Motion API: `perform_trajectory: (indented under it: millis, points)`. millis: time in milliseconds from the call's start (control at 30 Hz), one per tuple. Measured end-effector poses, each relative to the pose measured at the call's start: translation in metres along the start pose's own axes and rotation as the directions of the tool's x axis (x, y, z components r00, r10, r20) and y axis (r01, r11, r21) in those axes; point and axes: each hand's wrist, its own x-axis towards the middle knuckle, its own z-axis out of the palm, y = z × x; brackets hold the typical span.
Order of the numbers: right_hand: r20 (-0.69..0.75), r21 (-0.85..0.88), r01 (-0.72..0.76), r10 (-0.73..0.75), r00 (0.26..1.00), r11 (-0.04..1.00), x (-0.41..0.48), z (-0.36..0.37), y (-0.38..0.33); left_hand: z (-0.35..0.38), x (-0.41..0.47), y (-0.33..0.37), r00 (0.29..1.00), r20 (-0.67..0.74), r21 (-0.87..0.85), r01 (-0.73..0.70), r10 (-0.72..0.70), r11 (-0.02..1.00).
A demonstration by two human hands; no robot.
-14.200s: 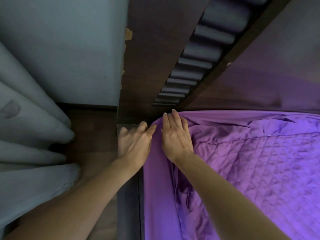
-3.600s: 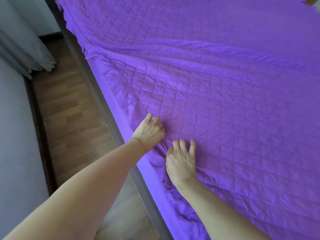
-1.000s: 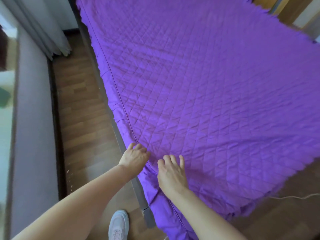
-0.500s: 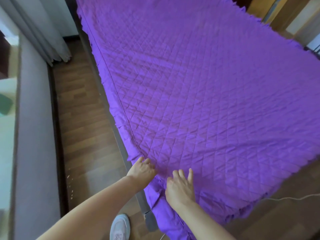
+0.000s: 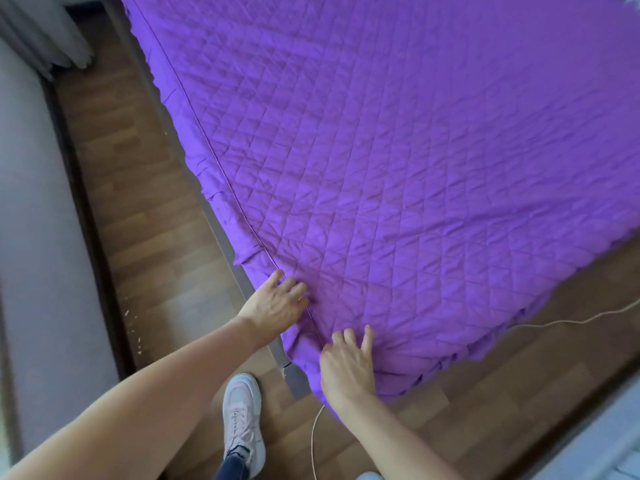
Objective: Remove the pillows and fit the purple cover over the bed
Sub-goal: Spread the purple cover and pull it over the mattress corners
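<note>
one purple cover (image 5: 415,150) under left hand (image 5: 277,306), right hand (image 5: 347,366), near corner

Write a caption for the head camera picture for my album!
Left hand and right hand press the purple cover near the bed's corner; a white shoe stands on the floor.

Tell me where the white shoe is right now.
In the head view, the white shoe stands on the wooden floor at bottom centre, just below the near corner of the bed frame and left of a thin white cord.
</note>
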Motion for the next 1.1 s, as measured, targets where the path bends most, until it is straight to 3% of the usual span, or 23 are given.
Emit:
perform_trajectory:
  millis: [267,400,467,500,567,600,767,867,1100]
  points:
    - [-0.163,0.063,0.037,-0.026,0.986,0.997,-0.026,0.021,-0.01,0.021,-0.016,0.004,0.987,-0.019,0.036,-0.16,0.16,0.987]
    - [-0.203,0.071,0.098,-0.082,0.976,0.993,-0.028,0.032,-0.014,0.027,-0.027,0.001,0.997,0.075,-0.172,0.013,0.0,0.985]
    - [-0.29,0.109,0.116,-0.08,0.954,0.987,-0.022,0.033,-0.007,0.025,-0.02,0.002,0.983,0.098,-0.41,0.181,-0.154,0.894]
    - [-0.332,0.141,0.106,-0.054,0.942,0.984,-0.019,0.031,-0.001,0.024,-0.016,0.005,0.971,0.031,-0.495,0.221,-0.237,0.84]
    - [-0.351,0.164,0.05,0.011,0.936,0.985,-0.005,0.021,0.011,0.022,-0.004,0.009,0.927,-0.069,-0.504,0.287,-0.369,0.815]
    - [-0.334,0.165,0.014,0.042,0.942,0.986,0.005,0.016,0.017,0.017,0.003,0.01,0.913,-0.049,-0.471,0.338,-0.406,0.815]
    - [-0.172,0.138,-0.122,0.146,0.974,0.983,0.045,0.026,0.042,0.048,0.031,0.022,0.919,0.167,-0.43,0.394,-0.358,0.812]
    - [-0.139,0.078,-0.113,0.123,0.983,0.991,0.037,0.055,0.044,0.068,0.029,0.033,0.908,0.164,-0.44,0.417,-0.386,0.796]
    - [-0.213,0.084,-0.114,0.13,0.969,0.99,0.034,0.061,0.042,0.071,0.031,0.033,0.901,0.154,-0.484,0.427,-0.406,0.764]
